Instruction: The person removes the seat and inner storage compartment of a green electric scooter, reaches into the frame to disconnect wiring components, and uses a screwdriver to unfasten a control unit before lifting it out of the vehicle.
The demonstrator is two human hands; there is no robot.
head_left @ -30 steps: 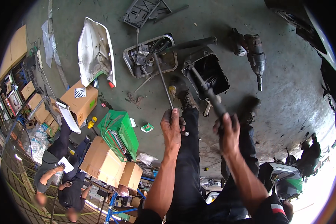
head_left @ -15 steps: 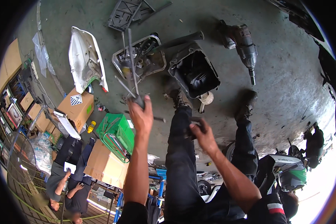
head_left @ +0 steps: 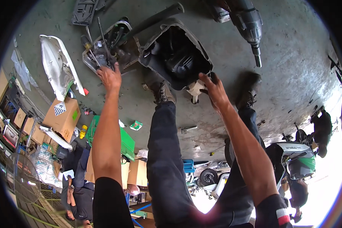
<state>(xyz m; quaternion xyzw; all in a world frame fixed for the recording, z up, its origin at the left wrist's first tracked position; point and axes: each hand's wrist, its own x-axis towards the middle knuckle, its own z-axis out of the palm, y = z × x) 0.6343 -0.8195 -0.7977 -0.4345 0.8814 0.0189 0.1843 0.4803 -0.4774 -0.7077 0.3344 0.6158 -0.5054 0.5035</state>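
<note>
Tools (head_left: 102, 45) fill the metal tray (head_left: 88, 65) at upper left on the concrete floor (head_left: 292, 76), and the left hand (head_left: 110, 77) is right at them, fingers curled in among the long shafts. Whether those fingers actually clamp one shaft is hard to say; the knuckles hide the grip. How many tools lie in the tray is also beyond counting, it's a tangle of dark rods and handles.

Over to the right hand (head_left: 213, 88): fingers spread, tips touching the lower rim of the black cover (head_left: 174, 53), a deep, hollow plastic shell lying open side up just beside the tray. A small white part (head_left: 195, 89) peeks out between that hand and the cover, mostly hidden.

Two legs in dark trousers run up the middle, two boots (head_left: 163, 92) planted near the cover; the right boot sits in shadow. One power drill (head_left: 247, 22) at the top, its rear cut off by the frame edge. One white fairing (head_left: 57, 68) left of the tray. One green crate (head_left: 125, 140), partly behind the left forearm. Several cardboard boxes (head_left: 62, 116) at left. Another person (head_left: 78, 178) crouches low on the left, largely cut off. One scooter (head_left: 296, 159) at lower right, washed out by glare.
</note>
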